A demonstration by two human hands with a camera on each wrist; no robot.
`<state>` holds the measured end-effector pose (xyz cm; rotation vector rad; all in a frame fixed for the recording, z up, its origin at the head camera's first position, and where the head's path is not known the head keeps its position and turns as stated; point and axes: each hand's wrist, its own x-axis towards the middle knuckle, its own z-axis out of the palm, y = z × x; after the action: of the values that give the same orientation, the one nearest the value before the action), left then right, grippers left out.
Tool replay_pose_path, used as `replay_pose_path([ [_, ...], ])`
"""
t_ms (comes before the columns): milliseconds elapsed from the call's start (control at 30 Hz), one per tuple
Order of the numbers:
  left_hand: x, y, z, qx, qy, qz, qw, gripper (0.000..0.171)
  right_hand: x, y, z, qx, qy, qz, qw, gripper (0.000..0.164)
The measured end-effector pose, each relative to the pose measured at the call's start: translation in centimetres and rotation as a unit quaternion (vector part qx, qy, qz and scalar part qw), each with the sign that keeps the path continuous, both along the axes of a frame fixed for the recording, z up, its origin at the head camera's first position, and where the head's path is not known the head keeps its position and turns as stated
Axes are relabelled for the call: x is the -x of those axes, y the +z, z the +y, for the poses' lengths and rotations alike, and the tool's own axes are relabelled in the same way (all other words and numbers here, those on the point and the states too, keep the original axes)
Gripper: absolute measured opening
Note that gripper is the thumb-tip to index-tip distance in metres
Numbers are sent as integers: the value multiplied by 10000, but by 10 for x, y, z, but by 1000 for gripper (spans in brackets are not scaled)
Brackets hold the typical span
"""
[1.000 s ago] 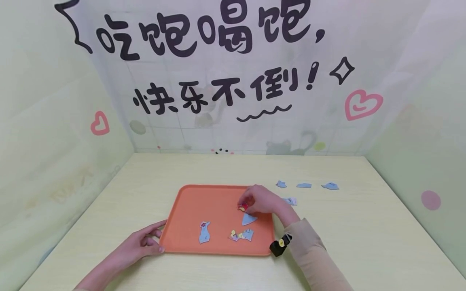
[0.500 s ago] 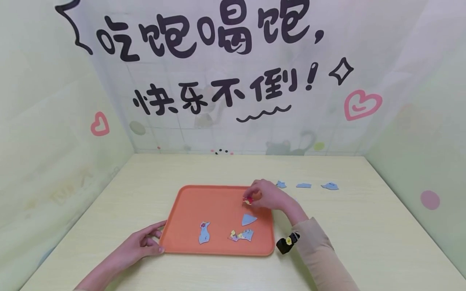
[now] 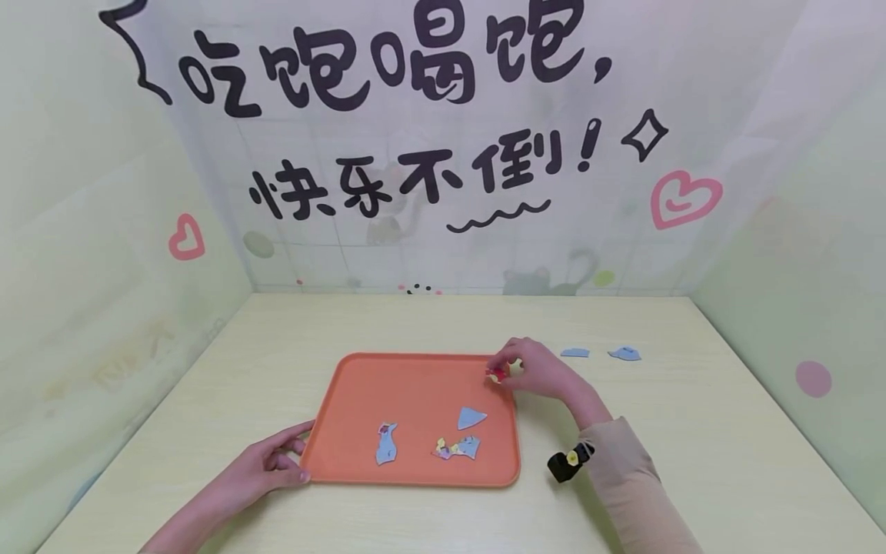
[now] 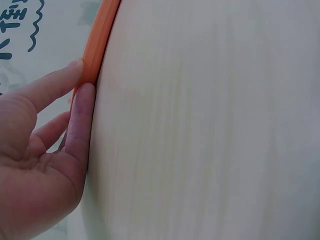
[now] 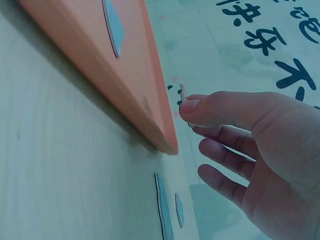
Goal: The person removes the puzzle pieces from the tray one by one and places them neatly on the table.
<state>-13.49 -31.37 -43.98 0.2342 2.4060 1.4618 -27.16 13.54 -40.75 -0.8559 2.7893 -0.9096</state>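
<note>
My left hand (image 3: pixel 273 463) holds the orange tray (image 3: pixel 394 385) at its front left corner, thumb and fingers against the rim. Between thumb and index finger, my right hand (image 3: pixel 543 373) pinches a small red-and-yellow puzzle piece (image 3: pixel 495 375) above the tray's back right corner. In the right wrist view this puzzle piece (image 5: pixel 183 92) is seen nearly edge-on, raised above the rim. Lying in the tray are a tall blue piece (image 3: pixel 386 446), a triangular pale blue piece (image 3: pixel 471 418) and a blue piece with yellow and pink parts (image 3: pixel 467 448).
Beyond the right hand, a flat blue piece (image 3: pixel 575 352) and a wider blue piece (image 3: pixel 625 353) lie on the pale wooden table (image 3: pixel 692 462). Printed wall sheets (image 3: pixel 388 254) enclose its back and sides. A black wrist camera (image 3: pixel 569 464) hangs below the right sleeve.
My right hand has carried the red-and-yellow piece rightward and back toward the tray's far right corner, now covering pieces seen behind it earlier. The left hand stays at the tray.
</note>
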Motion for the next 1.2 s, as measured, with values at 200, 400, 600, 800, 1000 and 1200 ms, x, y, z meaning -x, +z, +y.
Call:
replay_pose_path([
  [200, 0, 2, 0, 77, 30, -16, 10000, 83, 0, -1, 18, 74, -188, -2, 9998, 22],
  [400, 1, 3, 0, 75, 33, -36, 10000, 84, -1, -2, 36, 96, -304, 47, 9995, 22],
  [600, 0, 2, 0, 47, -10, -52, 10000, 83, -3, -4, 55, 151, -457, -26, 9988, 23],
  [800, 0, 3, 0, 32, -10, -43, 10000, 83, -5, -5, 73, 98, -596, 44, 9982, 24],
  [1000, 0, 4, 0, 15, -37, -38, 10000, 82, -6, -9, 88, 59, -740, 109, 9972, 25],
  [1200, 1, 3, 0, 11, -60, -42, 10000, 82, -7, -13, 102, 61, -841, 201, 9962, 25],
])
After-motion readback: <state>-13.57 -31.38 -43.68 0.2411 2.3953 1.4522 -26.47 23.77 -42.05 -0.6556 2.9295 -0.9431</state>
